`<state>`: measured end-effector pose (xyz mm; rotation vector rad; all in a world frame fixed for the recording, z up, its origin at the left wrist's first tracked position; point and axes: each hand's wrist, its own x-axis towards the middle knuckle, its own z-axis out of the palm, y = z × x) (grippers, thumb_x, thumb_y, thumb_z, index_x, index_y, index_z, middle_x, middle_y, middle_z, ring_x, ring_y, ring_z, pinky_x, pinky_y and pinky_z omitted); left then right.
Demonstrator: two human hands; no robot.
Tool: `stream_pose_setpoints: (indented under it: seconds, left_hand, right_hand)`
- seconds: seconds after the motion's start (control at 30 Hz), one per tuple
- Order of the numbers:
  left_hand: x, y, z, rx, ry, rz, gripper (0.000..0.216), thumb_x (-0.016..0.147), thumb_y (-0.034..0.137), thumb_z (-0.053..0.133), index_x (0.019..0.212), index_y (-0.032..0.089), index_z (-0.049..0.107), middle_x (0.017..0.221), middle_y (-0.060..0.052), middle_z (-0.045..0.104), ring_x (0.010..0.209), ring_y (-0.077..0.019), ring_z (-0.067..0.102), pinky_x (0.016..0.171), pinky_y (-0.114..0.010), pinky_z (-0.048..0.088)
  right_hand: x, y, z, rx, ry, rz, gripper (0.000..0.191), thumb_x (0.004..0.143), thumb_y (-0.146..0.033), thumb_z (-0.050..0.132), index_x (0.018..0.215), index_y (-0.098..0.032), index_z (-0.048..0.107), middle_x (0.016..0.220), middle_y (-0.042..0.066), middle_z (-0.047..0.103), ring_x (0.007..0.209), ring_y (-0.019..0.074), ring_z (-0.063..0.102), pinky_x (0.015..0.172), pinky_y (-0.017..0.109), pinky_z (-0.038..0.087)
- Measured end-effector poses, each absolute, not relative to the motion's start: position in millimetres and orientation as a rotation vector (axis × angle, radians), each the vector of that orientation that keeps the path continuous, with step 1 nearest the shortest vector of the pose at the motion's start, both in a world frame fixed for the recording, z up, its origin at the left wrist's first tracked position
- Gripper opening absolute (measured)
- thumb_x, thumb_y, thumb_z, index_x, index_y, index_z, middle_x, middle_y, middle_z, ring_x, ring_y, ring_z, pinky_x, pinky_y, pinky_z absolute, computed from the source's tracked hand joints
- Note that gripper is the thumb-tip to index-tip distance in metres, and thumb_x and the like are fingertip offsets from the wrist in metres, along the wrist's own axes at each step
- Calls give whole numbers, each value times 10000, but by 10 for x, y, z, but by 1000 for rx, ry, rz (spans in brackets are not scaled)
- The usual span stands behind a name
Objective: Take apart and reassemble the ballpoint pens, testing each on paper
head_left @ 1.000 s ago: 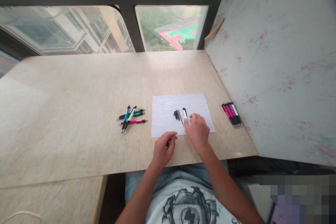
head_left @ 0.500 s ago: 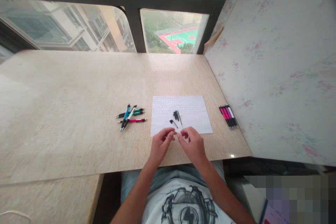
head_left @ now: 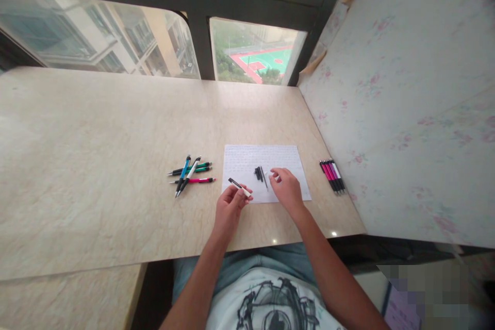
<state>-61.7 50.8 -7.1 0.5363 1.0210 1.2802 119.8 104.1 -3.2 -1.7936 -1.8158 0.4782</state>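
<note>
My left hand [head_left: 229, 207] is closed on a white and black pen barrel [head_left: 239, 187], holding it tilted over the near left corner of a written sheet of paper [head_left: 282, 157]. My right hand [head_left: 285, 188] rests on the sheet with its fingers bent, fingertips close to several small black pen parts [head_left: 260, 174] lying mid-sheet. Whether the fingertips pinch anything is too small to see.
A loose pile of several pens [head_left: 191, 171] in blue, green, white and pink lies left of the sheet. A neat row of pink and black pens [head_left: 332, 176] lies to the right, near a flowered wall panel [head_left: 406, 103]. The marble tabletop [head_left: 96, 154] runs back to the window.
My right hand took the white pen barrel off the sheet and met my left hand at the near edge. Now my left hand holds the barrel and my right hand has gone back to the parts.
</note>
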Motion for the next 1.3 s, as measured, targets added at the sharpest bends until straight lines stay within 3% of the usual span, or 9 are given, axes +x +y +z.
stream_pose_setpoints:
  seconds: [0.17, 0.37, 0.57, 0.7, 0.93, 1.3]
  left_hand:
    - [-628, 506, -133, 628, 1047, 1226, 313, 756, 411, 767, 929, 166, 681, 918, -70, 729, 751, -152, 679, 703, -259, 503]
    - [-635, 515, -140, 558, 1001, 1236, 293, 769, 393, 762, 939, 172, 674, 915, -57, 728, 747, -141, 678, 687, -241, 499]
    - [-636, 519, -109, 514, 980, 1233, 295, 760, 377, 774, 930, 159, 672, 909, -60, 722, 742, -136, 672, 678, -229, 492]
    - [-642, 519, -109, 477, 943, 1261, 276, 770, 355, 771, 929, 151, 674, 905, -61, 712, 739, -126, 664, 656, -210, 483]
    - [-656, 515, -88, 358, 866, 1321, 272, 756, 319, 793, 929, 142, 681, 833, -34, 680, 665, -89, 612, 591, -183, 451]
    - [-487, 409, -51, 257, 764, 1318, 233, 782, 286, 784, 929, 134, 684, 830, -26, 658, 715, -72, 601, 647, -161, 478]
  right_hand:
    - [1093, 1198, -15, -1869, -2003, 392, 234, 901, -219, 548, 1084, -208, 695, 945, 61, 690, 767, 178, 625, 721, 296, 448]
    - [1088, 1244, -64, -1853, -2066, 417, 135, 904, -219, 575, 917, -196, 708, 920, 76, 690, 831, 186, 631, 763, 290, 446]
    - [1152, 1262, -73, -1784, -2019, 450, 181, 905, -187, 534, 832, -181, 699, 870, 86, 691, 808, 183, 622, 771, 300, 462]
    - [1162, 1165, 15, -1642, -1799, 614, 202, 898, -287, 555, 807, -184, 703, 838, 81, 708, 774, 189, 626, 751, 332, 486]
    - [890, 672, 5, -1342, -1181, 1270, 253, 799, -424, 693, 877, -185, 720, 722, 25, 698, 646, 156, 620, 620, 291, 515]
    - [811, 514, 92, -1231, -1160, 1329, 183, 815, -375, 687, 853, -199, 715, 796, 19, 717, 729, 166, 646, 682, 287, 534]
